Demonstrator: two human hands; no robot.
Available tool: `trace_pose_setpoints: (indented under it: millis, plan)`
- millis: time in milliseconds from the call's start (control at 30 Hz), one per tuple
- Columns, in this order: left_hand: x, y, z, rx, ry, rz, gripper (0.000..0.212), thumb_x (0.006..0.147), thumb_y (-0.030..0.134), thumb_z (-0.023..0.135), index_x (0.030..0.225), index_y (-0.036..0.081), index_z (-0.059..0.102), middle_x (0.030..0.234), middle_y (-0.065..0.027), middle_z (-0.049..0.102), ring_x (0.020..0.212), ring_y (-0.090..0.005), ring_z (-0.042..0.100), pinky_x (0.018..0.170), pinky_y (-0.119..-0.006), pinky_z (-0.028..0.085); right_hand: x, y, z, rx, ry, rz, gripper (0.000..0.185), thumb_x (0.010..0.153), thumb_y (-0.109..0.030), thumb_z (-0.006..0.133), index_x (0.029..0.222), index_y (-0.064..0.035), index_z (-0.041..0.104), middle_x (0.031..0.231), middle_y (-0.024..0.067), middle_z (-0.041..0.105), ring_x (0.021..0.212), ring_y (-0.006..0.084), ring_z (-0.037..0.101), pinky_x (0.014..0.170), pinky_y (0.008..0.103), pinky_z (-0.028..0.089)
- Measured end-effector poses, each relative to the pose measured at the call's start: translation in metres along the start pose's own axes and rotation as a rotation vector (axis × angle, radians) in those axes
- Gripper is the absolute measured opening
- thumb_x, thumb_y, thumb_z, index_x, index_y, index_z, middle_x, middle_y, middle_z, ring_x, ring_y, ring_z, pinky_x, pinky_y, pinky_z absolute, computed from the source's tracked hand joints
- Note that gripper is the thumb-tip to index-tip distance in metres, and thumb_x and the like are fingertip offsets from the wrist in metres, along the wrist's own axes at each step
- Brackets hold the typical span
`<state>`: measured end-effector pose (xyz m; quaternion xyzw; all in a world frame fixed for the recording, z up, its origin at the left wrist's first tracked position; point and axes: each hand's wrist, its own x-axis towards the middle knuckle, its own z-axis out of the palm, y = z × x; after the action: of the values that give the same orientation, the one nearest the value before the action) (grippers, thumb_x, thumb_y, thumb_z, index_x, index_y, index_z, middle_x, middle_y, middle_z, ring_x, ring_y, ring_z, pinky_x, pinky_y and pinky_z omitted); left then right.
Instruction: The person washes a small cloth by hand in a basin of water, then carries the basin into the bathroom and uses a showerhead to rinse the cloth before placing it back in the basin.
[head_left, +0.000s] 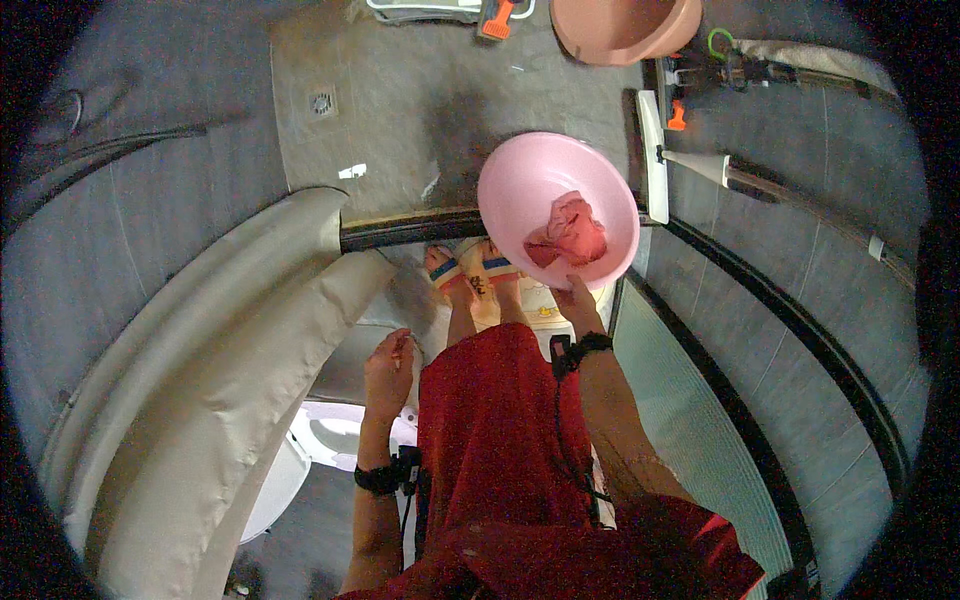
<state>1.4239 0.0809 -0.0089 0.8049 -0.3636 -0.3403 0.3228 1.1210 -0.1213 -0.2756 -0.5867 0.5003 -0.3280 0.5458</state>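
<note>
My right hand (576, 303) grips the near rim of a pink plastic basin (517, 187), which is tilted and held out in front of me above the floor. In the basin's lower part lies a crumpled red cloth (577, 232). My left hand (391, 367) hangs beside my red garment with its fingers loosely curled. Whether anything small is in it cannot be told. A black strap with a small device is on each wrist.
A black raised sill (412, 229) crosses the floor before my sandalled feet. A beige curtain (225, 412) hangs at left, a ribbed glass panel (690, 420) stands at right. Beyond are a floor drain (322, 103), an orange-brown tub (626, 52) and a white squeegee (654, 157).
</note>
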Motion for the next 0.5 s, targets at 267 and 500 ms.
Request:
trace_pose_setpoints:
  millis: [267,500]
  plan:
    - [0.015,0.049,0.046,0.102,-0.097,0.042,0.024,0.082,0.016,0.049,0.099,0.000,0.054,0.081,-0.0156,0.060,0.073,-0.0247,0.059,0.064,-0.031,0.045,-0.041,0.063,-0.062,0.240,0.239,0.268,0.016,0.076,-0.009,0.051,0.092,-0.0032,0.050,0.093,0.0107,0.054,0.089,0.0248,0.053,0.080,0.0362,0.047]
    - [-0.011,0.118,0.086,0.116,-0.153,0.137,0.024,0.083,0.017,0.048,0.100,0.000,0.054,0.083,-0.0160,0.060,0.074,-0.0245,0.059,0.065,-0.031,0.045,-0.072,0.046,-0.108,0.140,0.179,0.128,0.017,0.074,-0.011,0.054,0.087,-0.0008,0.049,0.084,0.0111,0.053,0.083,0.0245,0.053,0.077,0.0347,0.049]
